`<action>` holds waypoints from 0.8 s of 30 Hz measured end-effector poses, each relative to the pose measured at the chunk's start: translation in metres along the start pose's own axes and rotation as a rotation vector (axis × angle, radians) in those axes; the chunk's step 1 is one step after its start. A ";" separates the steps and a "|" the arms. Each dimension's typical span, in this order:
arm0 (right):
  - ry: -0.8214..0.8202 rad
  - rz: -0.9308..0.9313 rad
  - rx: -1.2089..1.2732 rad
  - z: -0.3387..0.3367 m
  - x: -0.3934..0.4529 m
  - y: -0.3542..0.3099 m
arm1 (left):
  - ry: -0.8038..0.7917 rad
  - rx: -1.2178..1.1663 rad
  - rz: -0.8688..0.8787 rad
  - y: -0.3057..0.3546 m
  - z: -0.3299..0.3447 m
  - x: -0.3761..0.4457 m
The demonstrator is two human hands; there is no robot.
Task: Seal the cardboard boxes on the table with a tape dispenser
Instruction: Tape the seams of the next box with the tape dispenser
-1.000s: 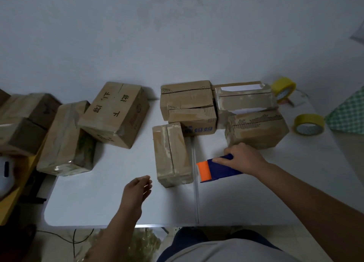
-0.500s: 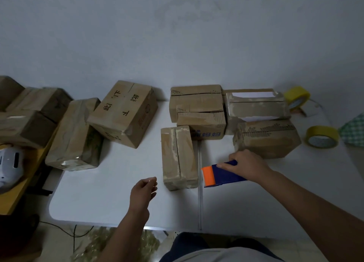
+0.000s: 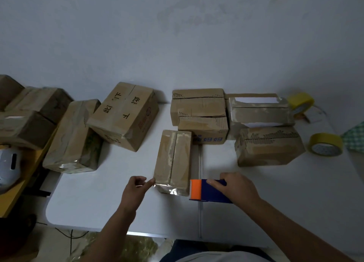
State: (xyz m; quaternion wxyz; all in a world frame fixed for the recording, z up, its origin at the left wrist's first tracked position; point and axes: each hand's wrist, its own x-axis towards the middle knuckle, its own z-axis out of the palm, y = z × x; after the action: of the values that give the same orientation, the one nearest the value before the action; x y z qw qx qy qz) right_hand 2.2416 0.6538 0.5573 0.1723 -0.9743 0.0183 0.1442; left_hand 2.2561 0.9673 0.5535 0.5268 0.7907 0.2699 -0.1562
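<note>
The left hand (image 3: pixel 136 190) has reached forward, its fingertip now touching the near corner of the narrow box (image 3: pixel 173 161) mid-counter (image 3: pixel 88 202). The right hand (image 3: pixel 234 186) grips the tape dispenser (image 3: pixel 206 190) just beside that box.

Dim, bluish light. Soft shadows behind boxes (image 3: pixel 173 159). Glare on tape at box ends. Wide-angle bending at edges. Slight softness overall.
</note>
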 end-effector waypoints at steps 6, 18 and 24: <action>-0.003 0.004 0.058 0.006 -0.002 0.006 | -0.076 -0.022 0.004 -0.003 -0.005 0.006; -0.032 0.015 0.055 0.012 0.001 0.006 | -0.184 0.328 0.172 0.007 -0.041 0.016; -0.029 0.015 0.059 0.010 0.003 0.010 | 0.045 0.876 0.337 0.011 -0.051 0.032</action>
State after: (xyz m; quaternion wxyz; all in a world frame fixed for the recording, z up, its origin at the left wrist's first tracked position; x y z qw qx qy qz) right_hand 2.2407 0.6480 0.5448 0.2001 -0.9664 0.0273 0.1588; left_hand 2.2868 1.0191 0.5646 0.1557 0.9745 0.0578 -0.1506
